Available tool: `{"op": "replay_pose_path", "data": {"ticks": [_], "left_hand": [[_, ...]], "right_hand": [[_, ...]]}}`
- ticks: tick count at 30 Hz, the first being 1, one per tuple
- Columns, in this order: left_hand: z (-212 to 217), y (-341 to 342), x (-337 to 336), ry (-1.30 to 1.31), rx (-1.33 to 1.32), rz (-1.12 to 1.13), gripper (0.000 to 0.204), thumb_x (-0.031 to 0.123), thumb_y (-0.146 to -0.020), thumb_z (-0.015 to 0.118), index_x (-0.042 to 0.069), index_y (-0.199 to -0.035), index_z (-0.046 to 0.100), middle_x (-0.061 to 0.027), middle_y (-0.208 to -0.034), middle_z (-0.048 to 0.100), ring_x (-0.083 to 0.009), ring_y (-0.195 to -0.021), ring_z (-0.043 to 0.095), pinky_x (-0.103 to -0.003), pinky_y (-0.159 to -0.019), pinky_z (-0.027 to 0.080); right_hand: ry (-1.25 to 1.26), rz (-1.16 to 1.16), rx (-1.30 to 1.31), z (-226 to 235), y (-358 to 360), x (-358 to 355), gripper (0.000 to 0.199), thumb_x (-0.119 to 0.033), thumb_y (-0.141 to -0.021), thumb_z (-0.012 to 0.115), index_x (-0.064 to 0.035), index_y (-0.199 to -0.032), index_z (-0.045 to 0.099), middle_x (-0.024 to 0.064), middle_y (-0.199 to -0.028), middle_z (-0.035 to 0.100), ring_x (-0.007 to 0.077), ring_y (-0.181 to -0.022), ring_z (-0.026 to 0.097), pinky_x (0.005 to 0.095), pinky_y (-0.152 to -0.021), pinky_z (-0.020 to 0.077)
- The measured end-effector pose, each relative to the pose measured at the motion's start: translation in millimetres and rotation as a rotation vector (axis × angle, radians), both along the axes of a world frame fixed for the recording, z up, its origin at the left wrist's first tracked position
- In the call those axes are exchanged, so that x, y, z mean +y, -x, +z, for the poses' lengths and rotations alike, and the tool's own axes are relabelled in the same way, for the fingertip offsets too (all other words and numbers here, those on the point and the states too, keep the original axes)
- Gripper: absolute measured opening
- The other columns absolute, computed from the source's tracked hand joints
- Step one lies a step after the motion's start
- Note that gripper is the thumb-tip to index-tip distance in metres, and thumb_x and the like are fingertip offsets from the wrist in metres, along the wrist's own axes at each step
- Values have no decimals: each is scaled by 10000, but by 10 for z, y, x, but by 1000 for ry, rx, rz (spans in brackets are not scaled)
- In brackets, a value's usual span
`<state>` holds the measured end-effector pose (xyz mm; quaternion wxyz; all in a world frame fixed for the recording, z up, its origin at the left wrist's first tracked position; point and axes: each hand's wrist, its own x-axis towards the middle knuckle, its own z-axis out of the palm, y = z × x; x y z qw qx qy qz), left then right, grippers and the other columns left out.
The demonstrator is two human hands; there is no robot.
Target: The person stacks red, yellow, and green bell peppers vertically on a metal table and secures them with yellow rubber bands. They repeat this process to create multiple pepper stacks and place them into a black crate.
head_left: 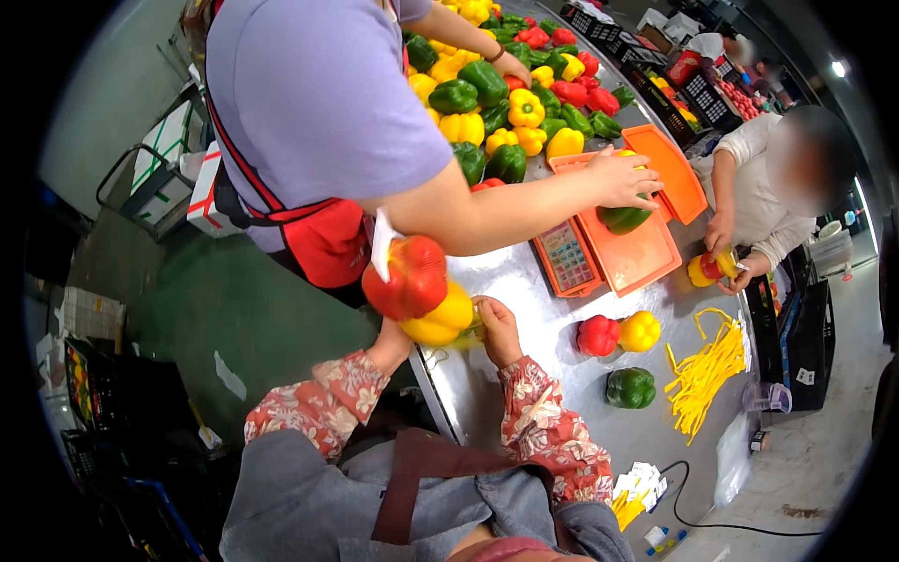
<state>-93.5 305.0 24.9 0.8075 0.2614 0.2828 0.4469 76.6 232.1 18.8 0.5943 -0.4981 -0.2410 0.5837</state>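
My left hand (390,346) is under a bunch of bell peppers, its fingers mostly hidden behind them. A red bell pepper (418,278) is on top, with a white label sticking up beside it, and a yellow bell pepper (440,317) is below. Close to the yellow one's right side, my right hand (499,330) is closed with curled fingers. A blurred yellow-green streak runs by its fingertips; what they grip is unclear. On the metal table (534,393) lie a loose red pepper (597,335), a yellow pepper (640,331) and a green pepper (630,388).
Yellow ties (704,379) lie right of the loose peppers. A co-worker's arm (524,206) crosses ahead, its hand over a green pepper on an orange scale (629,253). Mixed peppers (524,108) cover the far table. Another person (749,187) handles peppers at right.
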Motion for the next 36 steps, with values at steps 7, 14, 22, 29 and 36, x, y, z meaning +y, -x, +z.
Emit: {"op": "replay_pose_path", "data": {"ticks": [7, 14, 22, 29, 36], "left_hand": [[-286, -13, -117, 315, -32, -334, 324, 209, -911, 434, 63, -1200, 425, -63, -987, 556, -166, -868, 572, -311, -786, 470], [264, -160, -361, -913, 917, -259, 261, 235, -843, 571, 11, -849, 437, -174, -1051, 508, -324, -845, 532, -353, -719, 430], [85, -675, -615, -1115, 573, -378, 180, 130, -824, 570, 24, -824, 424, -168, -1179, 451, -325, -967, 500, -337, -789, 416], [115, -1310, -1082, -1276, 140, -911, 190, 115, -790, 578, 14, -748, 422, -150, -1246, 440, -297, -1038, 478, -338, -877, 386], [287, -1690, -1874, -1269, -146, -1594, 195, 154, -822, 564, 27, -738, 442, -142, -1217, 443, -208, -993, 462, -323, -873, 369]], "right_hand": [[-51, -78, -171, -149, -103, 30, 262, -242, -914, 479, -7, -940, 592, 16, -820, 599, 84, -688, 554, 217, -639, 452], [139, -61, 226, -95, -202, -165, 347, -268, -926, 438, 40, -892, 594, 111, -823, 632, 173, -704, 615, 282, -664, 505], [-50, -380, -27, -146, -638, -767, 299, -259, -914, 491, 10, -958, 615, 50, -855, 626, 106, -727, 576, 228, -669, 473], [-58, -778, -12, -105, -290, -2175, 344, -236, -930, 446, -16, -1193, 477, 62, -1136, 537, 132, -997, 522, 278, -860, 434], [-8, -871, 593, -56, 238, -3366, 408, -308, -917, 453, -20, -1206, 440, 95, -1120, 552, 182, -997, 555, 310, -851, 462]]}}
